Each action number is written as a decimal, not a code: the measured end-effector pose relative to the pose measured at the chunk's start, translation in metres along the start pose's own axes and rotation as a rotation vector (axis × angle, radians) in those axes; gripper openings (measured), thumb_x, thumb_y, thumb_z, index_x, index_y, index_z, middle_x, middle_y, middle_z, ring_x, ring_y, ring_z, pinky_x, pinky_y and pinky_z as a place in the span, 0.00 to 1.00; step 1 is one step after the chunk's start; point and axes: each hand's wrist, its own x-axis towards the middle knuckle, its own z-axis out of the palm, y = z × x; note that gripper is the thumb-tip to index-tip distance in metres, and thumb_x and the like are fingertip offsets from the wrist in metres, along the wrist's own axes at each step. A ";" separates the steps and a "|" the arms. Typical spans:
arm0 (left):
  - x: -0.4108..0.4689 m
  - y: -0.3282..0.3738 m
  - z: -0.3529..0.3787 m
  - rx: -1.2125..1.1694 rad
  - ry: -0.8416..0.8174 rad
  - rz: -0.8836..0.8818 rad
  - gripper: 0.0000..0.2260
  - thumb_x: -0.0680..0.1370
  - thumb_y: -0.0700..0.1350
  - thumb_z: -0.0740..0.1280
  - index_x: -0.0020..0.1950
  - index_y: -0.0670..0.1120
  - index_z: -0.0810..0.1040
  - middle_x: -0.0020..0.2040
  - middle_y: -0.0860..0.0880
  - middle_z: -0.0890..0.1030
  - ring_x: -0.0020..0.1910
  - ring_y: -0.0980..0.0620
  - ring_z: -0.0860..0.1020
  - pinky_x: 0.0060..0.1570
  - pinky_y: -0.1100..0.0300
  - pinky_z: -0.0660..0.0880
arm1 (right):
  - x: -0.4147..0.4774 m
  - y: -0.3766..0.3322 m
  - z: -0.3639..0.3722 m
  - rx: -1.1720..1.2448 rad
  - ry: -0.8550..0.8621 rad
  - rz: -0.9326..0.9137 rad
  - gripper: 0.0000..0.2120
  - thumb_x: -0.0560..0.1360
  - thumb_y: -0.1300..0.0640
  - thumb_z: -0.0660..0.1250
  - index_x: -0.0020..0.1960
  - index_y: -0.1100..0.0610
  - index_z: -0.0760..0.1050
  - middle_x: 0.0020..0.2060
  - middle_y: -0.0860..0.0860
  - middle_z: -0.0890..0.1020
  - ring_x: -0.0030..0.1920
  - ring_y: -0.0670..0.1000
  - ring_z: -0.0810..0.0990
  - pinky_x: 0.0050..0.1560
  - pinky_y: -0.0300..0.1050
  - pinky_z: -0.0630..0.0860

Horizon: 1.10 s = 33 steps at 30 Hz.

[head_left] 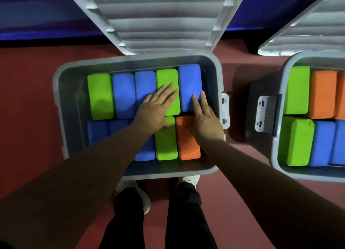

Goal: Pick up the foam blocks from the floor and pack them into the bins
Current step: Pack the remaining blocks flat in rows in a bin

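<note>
- Two bare hands lie flat on foam blocks (99,95) packed in the centre bin (56,84), which stands on the red floor (28,103) with its lid (158,19) thrown back.
- The left hand (153,108) is open, fingers straight and slightly spread. It rests across a blue block (144,84) and the green block (167,77) beside it in the back row, and both lie directly under its palm and fingers.
- The right hand (205,121) is open too. Its straight fingers touch the end blue block (189,80), which sits higher than its neighbours at the right end of the back row.
- The right palm is over the orange block (188,146) in the front row; whether it presses on it cannot be told.
- Ten blocks show in this bin, five to a row: green, blue, blue, green, blue at the back, and three blue, one green and the orange one in front. The forearms cover part of the front row.
- A second bin (274,151) stands apart to the right, also open, holding green, orange and blue blocks in two rows.
- White latches (225,110) face each other across the gap between the bins.
- Black trousers (183,220) and white shoes (188,179) show just below the centre bin's near rim.
</note>
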 end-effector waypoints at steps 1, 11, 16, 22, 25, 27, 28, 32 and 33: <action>-0.001 0.000 0.001 -0.004 0.013 0.005 0.56 0.62 0.57 0.79 0.81 0.51 0.49 0.81 0.53 0.45 0.80 0.51 0.46 0.75 0.48 0.56 | -0.001 0.000 0.001 -0.016 0.022 -0.005 0.46 0.75 0.64 0.68 0.81 0.48 0.42 0.80 0.48 0.40 0.77 0.55 0.58 0.66 0.49 0.72; -0.003 -0.009 0.006 -0.117 0.069 0.088 0.53 0.64 0.61 0.78 0.80 0.46 0.54 0.81 0.52 0.48 0.80 0.52 0.47 0.76 0.52 0.53 | -0.002 -0.014 -0.009 -0.133 0.026 0.012 0.40 0.73 0.68 0.61 0.81 0.58 0.48 0.80 0.61 0.46 0.77 0.62 0.55 0.76 0.52 0.58; -0.002 -0.033 -0.005 -0.285 -0.036 0.199 0.44 0.70 0.47 0.76 0.79 0.42 0.56 0.81 0.50 0.46 0.79 0.54 0.45 0.75 0.63 0.44 | 0.006 -0.036 -0.009 -0.148 0.076 -0.175 0.40 0.75 0.52 0.67 0.80 0.63 0.52 0.80 0.58 0.46 0.80 0.57 0.44 0.79 0.55 0.43; -0.021 -0.061 -0.004 -0.149 0.005 0.163 0.46 0.71 0.50 0.75 0.81 0.46 0.50 0.81 0.50 0.44 0.79 0.51 0.42 0.77 0.52 0.45 | 0.010 -0.052 0.015 -0.264 -0.052 -0.147 0.53 0.71 0.34 0.68 0.81 0.48 0.39 0.79 0.54 0.36 0.79 0.55 0.33 0.78 0.58 0.39; -0.027 -0.072 0.001 -0.029 -0.043 0.155 0.50 0.70 0.50 0.77 0.81 0.50 0.46 0.81 0.52 0.39 0.79 0.53 0.39 0.76 0.55 0.42 | 0.008 -0.052 0.020 -0.244 -0.019 -0.132 0.53 0.70 0.39 0.73 0.81 0.49 0.42 0.80 0.54 0.40 0.79 0.56 0.36 0.78 0.57 0.39; -0.027 -0.073 0.003 -0.008 -0.002 0.128 0.54 0.67 0.54 0.78 0.81 0.49 0.46 0.81 0.54 0.42 0.79 0.53 0.42 0.76 0.55 0.44 | 0.008 -0.054 0.021 -0.281 -0.025 -0.118 0.52 0.71 0.40 0.72 0.81 0.50 0.41 0.80 0.54 0.39 0.79 0.57 0.36 0.78 0.58 0.40; -0.026 -0.073 0.004 0.000 0.022 0.120 0.55 0.65 0.56 0.78 0.81 0.48 0.47 0.81 0.54 0.44 0.79 0.53 0.44 0.77 0.55 0.46 | 0.008 -0.055 0.021 -0.302 -0.029 -0.113 0.52 0.72 0.41 0.72 0.81 0.50 0.40 0.80 0.54 0.39 0.79 0.57 0.35 0.78 0.59 0.40; -0.030 -0.070 0.009 0.010 0.090 0.093 0.54 0.64 0.62 0.76 0.81 0.45 0.53 0.81 0.50 0.52 0.79 0.50 0.51 0.77 0.51 0.52 | 0.007 -0.056 0.020 -0.344 -0.053 -0.091 0.52 0.73 0.41 0.71 0.81 0.51 0.37 0.80 0.54 0.37 0.79 0.57 0.33 0.78 0.60 0.41; -0.030 -0.069 0.010 -0.003 0.101 0.085 0.53 0.64 0.62 0.76 0.80 0.44 0.55 0.81 0.50 0.53 0.79 0.48 0.52 0.76 0.50 0.53 | 0.007 -0.056 0.020 -0.349 -0.053 -0.087 0.52 0.73 0.41 0.71 0.81 0.51 0.37 0.80 0.54 0.37 0.79 0.58 0.33 0.78 0.61 0.41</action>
